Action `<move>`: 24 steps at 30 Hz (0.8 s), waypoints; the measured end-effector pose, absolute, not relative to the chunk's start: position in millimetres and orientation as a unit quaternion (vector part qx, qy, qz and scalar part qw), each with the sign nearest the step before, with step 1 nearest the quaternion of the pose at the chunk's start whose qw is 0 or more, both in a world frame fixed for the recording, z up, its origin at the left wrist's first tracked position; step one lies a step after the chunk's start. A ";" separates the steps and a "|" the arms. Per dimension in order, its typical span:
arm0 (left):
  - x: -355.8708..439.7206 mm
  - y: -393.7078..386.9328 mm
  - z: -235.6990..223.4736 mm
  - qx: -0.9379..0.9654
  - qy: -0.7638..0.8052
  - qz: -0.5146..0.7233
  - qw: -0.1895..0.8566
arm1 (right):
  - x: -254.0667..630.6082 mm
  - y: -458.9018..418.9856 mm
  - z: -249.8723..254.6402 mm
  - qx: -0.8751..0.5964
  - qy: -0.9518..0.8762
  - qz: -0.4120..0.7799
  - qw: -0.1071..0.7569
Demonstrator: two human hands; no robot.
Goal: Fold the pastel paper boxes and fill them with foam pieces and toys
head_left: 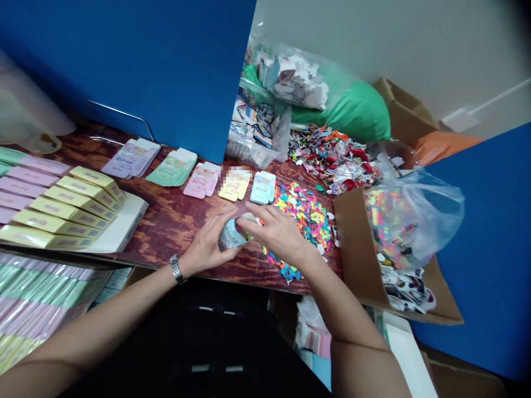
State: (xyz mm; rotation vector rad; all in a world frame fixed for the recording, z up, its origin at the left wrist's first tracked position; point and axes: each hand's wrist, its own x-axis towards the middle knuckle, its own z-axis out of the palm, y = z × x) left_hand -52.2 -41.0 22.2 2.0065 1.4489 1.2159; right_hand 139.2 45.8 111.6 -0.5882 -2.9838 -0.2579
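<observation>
Light-blue printed card carton (234,236), one, is resting centrally in the curled left hand (206,243); right hand (280,232), fingers half-bent, is touching its mouth, hold unclear; formed yellow card boxes (62,208) are lying at nine o'clock, flat pastel cartons (176,168) unformed from ten to one.

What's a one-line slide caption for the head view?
Both hands hold a small blue box above a wooden table, beside colorful scattered pieces.
</observation>
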 end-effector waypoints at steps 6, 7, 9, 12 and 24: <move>-53.1 -42.1 19.4 0.717 0.526 0.416 0.187 | 138.3 47.3 114.4 -0.190 -0.980 -0.064 0.019; -53.0 -42.3 19.8 0.716 0.527 0.417 0.188 | 139.8 47.9 113.7 -0.190 -0.979 -0.071 0.027; -52.5 -42.5 21.2 0.712 0.532 0.419 0.186 | 142.3 48.4 112.3 -0.195 -0.975 -0.093 0.055; -51.0 -42.7 23.0 0.705 0.538 0.425 0.185 | 142.1 45.7 111.7 -0.208 -0.964 -0.128 0.107; -51.9 -43.9 19.4 0.704 0.550 0.417 0.168 | 150.5 35.7 131.4 -0.204 -0.964 0.036 0.167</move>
